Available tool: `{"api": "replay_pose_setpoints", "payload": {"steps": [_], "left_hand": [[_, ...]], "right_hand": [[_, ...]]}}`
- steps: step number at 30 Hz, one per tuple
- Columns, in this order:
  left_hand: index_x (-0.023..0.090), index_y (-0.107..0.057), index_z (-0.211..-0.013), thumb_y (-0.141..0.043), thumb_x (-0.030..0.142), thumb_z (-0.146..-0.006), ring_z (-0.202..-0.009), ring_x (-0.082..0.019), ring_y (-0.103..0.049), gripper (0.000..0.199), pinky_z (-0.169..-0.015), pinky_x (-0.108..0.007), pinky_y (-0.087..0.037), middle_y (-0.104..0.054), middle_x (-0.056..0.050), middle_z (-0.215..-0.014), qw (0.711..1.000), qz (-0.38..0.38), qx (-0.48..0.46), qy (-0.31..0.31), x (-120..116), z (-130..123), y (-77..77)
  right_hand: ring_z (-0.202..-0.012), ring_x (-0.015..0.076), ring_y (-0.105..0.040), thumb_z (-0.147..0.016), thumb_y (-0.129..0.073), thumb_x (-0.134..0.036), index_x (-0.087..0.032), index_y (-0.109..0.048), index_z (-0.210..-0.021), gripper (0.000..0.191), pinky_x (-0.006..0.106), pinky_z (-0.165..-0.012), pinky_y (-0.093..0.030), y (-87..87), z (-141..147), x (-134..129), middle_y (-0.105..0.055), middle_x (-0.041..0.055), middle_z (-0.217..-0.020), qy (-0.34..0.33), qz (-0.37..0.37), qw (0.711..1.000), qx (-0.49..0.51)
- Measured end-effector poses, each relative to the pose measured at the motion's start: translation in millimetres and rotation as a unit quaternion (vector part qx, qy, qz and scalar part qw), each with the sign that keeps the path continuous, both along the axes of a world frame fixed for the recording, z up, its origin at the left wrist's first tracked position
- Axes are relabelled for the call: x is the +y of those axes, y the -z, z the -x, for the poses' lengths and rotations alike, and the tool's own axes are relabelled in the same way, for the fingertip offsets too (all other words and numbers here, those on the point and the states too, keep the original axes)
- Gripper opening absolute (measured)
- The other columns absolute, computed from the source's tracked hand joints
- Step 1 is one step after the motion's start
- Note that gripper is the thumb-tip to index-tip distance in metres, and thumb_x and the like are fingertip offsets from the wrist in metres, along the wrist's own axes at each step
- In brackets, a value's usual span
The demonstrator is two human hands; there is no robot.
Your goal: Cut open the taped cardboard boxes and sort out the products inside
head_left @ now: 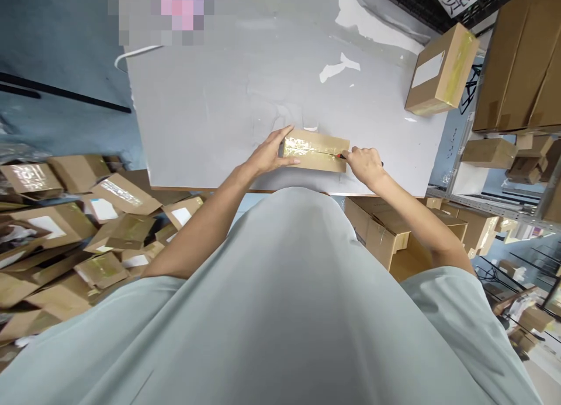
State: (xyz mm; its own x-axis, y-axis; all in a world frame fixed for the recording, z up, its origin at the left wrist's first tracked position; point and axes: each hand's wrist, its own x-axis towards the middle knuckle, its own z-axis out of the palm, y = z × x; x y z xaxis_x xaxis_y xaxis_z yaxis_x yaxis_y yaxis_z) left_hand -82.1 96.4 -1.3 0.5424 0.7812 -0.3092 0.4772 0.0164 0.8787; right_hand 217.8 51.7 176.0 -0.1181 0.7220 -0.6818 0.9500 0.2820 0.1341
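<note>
A small cardboard box [316, 149] with clear tape along its top lies on the pale table [197, 113], close to the front edge. My left hand [269, 152] grips the box's left end, thumb on the near side and fingers on the far side. In the fist of my right hand [364, 164] is a box cutter [342, 156] with a red and black body. Its tip meets the taped seam near the box's right end. The blade itself is too small to make out.
A taller taped carton [440, 72] stands at the table's right end, near a black crate [456, 7]. Torn white scraps [339, 67] lie farther back. Many discarded boxes [105, 218] heap at the left; an open carton [394, 235] sits below the right edge.
</note>
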Motion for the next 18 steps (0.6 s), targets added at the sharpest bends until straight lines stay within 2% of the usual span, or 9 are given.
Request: {"api": "replay_pose_setpoints", "payload": {"steps": [4,6,8,10,12,15,18], "left_hand": [[0.032,-0.032,-0.185,-0.085,0.095,-0.077,-0.163,-0.044,-0.051,0.136,-0.138,-0.061,-0.039,-0.045,-0.014,-0.182,0.999,-0.014,0.036,-0.008,-2.1,-2.3,-4.3],[0.026,-0.039,-0.181,-0.075,0.099,-0.083,-0.164,-0.043,-0.049,0.127,-0.139,-0.06,-0.038,-0.048,-0.015,-0.179,0.997,-0.048,0.054,-0.029,-5.5,-12.6,-7.3],[0.024,-0.047,-0.173,-0.057,0.097,-0.097,-0.163,-0.04,-0.051,0.106,-0.139,-0.057,-0.039,-0.054,-0.017,-0.173,0.99,-0.082,0.08,-0.087,-11.1,-30.7,-8.8],[0.027,-0.052,-0.167,-0.042,0.089,-0.108,-0.158,-0.037,-0.056,0.086,-0.136,-0.055,-0.043,-0.06,-0.017,-0.165,0.973,-0.1,0.117,-0.171,-18.1,-52.6,-7.9],[0.032,-0.051,-0.164,-0.037,0.084,-0.111,-0.154,-0.036,-0.06,0.075,-0.133,-0.056,-0.046,-0.063,-0.015,-0.158,0.956,-0.104,0.15,-0.231,-24.5,-71.3,-5.3],[0.034,-0.051,-0.164,-0.039,0.083,-0.11,-0.153,-0.037,-0.06,0.074,-0.133,-0.055,-0.046,-0.064,-0.015,-0.155,0.949,-0.108,0.17,-0.244,-29.4,-84.6,-2.3],[0.032,-0.049,-0.166,-0.039,0.084,-0.109,-0.156,-0.037,-0.057,0.077,-0.135,-0.055,-0.043,-0.062,-0.015,-0.158,0.951,-0.099,0.173,-0.235,-29.8,-84.7,-3.4]], "right_hand": [[-0.121,0.0349,-0.081,-0.111,-0.037,-0.001,-0.013,-0.077,-0.146,0.054,0.04,-0.092,-0.051,10.5,-10.7,-1.0,-0.081,0.0272,-0.133,-0.003,0.004,0.999,0.033],[-0.12,0.0349,-0.08,-0.112,-0.04,-0.004,-0.012,-0.08,-0.14,0.049,0.04,-0.093,-0.053,18.4,-9.7,0.8,-0.082,0.0275,-0.132,-0.005,0.0,0.998,0.059],[-0.118,0.0349,-0.08,-0.113,-0.044,-0.008,-0.013,-0.082,-0.136,0.045,0.041,-0.094,-0.054,26.3,-8.7,2.1,-0.082,0.0273,-0.132,-0.005,-0.003,0.997,0.081],[-0.117,0.0349,-0.081,-0.114,-0.046,-0.011,-0.013,-0.084,-0.132,0.042,0.042,-0.095,-0.055,33.3,-10.5,1.6,-0.083,0.0269,-0.132,0.0,-0.004,0.995,0.098],[-0.115,0.0354,-0.081,-0.116,-0.048,-0.018,-0.014,-0.083,-0.134,0.04,0.043,-0.094,-0.057,38.7,-16.7,-1.1,-0.084,0.0264,-0.129,0.006,-0.011,0.993,0.117],[-0.113,0.0365,-0.081,-0.117,-0.051,-0.03,-0.016,-0.082,-0.139,0.04,0.044,-0.093,-0.059,43.1,-32.8,-7.0,-0.085,0.0267,-0.122,0.02,-0.017,0.99,0.142],[-0.114,0.0371,-0.081,-0.117,-0.054,-0.032,-0.015,-0.082,-0.138,0.039,0.044,-0.094,-0.058,43.5,-48.9,-11.6,-0.084,0.0281,-0.122,0.04,-0.002,0.99,0.136]]}}
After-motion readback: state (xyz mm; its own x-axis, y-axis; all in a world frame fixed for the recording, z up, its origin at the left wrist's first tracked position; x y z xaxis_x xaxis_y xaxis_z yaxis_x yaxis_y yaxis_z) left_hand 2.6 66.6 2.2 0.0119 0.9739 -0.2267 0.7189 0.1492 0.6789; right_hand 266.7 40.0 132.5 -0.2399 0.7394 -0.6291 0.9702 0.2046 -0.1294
